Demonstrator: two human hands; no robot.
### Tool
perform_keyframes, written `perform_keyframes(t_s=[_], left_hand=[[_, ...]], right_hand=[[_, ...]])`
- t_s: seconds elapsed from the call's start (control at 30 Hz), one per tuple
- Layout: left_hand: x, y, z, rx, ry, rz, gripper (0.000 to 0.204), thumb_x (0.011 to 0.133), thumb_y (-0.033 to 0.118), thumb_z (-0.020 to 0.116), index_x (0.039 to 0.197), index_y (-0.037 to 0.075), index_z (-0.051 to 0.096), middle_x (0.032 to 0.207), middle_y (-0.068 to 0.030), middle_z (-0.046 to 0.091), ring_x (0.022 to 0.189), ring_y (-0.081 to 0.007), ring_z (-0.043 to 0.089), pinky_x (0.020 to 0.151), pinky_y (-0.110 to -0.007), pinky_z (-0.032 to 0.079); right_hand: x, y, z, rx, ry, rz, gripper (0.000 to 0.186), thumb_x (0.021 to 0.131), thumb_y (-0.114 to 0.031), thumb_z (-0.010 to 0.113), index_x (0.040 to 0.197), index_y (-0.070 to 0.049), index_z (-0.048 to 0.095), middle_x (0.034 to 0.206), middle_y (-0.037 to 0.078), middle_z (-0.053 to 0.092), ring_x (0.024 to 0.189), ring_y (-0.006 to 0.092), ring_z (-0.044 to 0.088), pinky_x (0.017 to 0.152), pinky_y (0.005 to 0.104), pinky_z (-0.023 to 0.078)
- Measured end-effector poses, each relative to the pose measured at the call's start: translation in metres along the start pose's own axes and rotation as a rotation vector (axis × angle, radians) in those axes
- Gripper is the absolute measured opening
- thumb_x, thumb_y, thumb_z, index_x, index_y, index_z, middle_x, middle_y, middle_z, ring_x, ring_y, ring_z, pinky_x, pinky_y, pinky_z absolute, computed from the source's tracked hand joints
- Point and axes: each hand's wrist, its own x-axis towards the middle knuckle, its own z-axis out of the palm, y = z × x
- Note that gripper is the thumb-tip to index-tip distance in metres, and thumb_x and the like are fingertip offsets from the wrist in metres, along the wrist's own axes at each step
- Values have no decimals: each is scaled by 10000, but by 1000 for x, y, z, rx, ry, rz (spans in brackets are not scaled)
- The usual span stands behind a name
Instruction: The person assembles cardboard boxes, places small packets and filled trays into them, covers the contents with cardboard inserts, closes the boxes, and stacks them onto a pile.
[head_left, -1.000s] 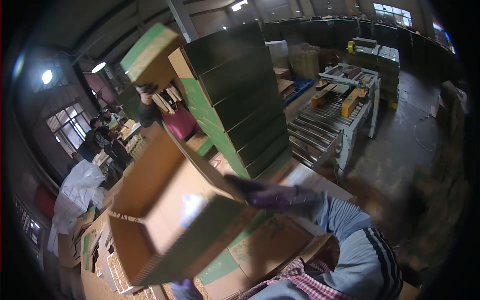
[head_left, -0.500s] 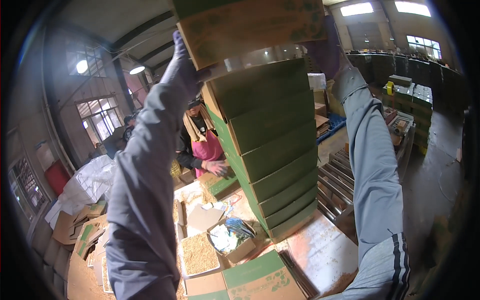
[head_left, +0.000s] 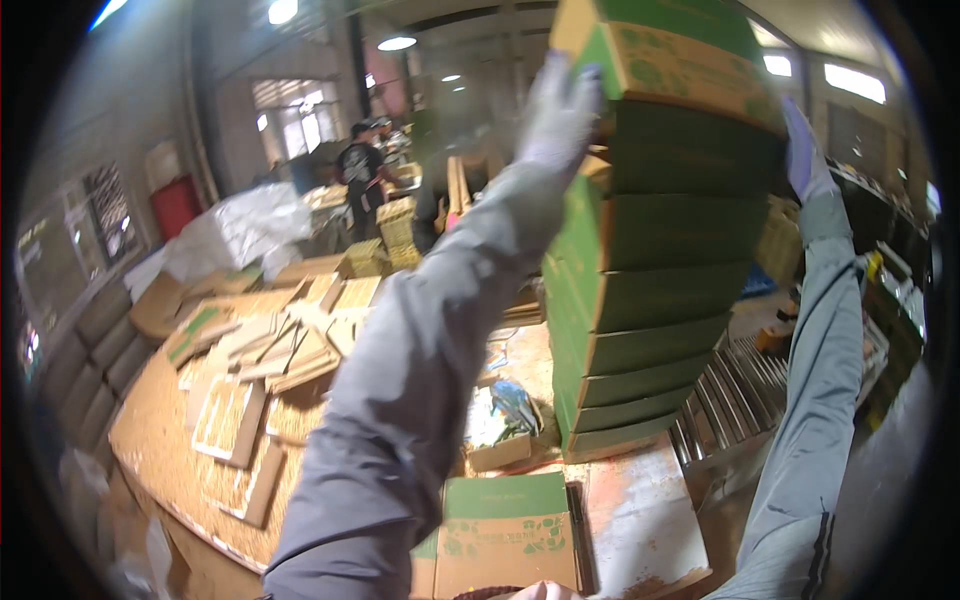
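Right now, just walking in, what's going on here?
A person's gloved left hand and right hand are up at either side of a green-and-brown carton at the top of a tall carton stack. Below, flat cardboard and a small open box lie on the table. Farther back, another person stands.

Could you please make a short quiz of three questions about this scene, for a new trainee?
1. True or false: the left hand and the right hand are both raised beside the top box.
2. From the person's view, the roller conveyor lies on which side of the box stack: (a) left or (b) right?
3. Fill in: the front faces of the lower boxes are mainly ____ in colour.

Key: 1. True. 2. b. 3. Green.
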Motion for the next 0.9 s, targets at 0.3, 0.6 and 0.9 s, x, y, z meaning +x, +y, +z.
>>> perform_keyframes(t_s=[0.3,0.6,0.9], left_hand=[[-119,27,25,358,-293,-312,919,832,660,445,1461,44,180,1502,-168,235,1403,-305,193,1118,-502,131],[-332,13,-103,102,386,-490,577,896,229,583,1378,7,356,1341,-226,432,1252,-331,416,1044,-373,323],[-450,138,-227,-11,520,-640,352,923,19,483,1272,-28,489,1123,-128,587,994,-147,587,876,-258,468]], right_hand=[[-12,19,-59,-696,-287,440,850,863,-706,283,1222,21,539,1102,284,599,1103,439,526,923,424,395],[-465,-270,280,-213,-999,-379,727,775,-426,640,1321,-1,418,1314,222,447,1211,354,443,1040,445,329],[-456,-399,266,485,-1318,-265,506,798,-197,557,1263,-13,478,1133,231,523,1022,353,533,931,417,435]])
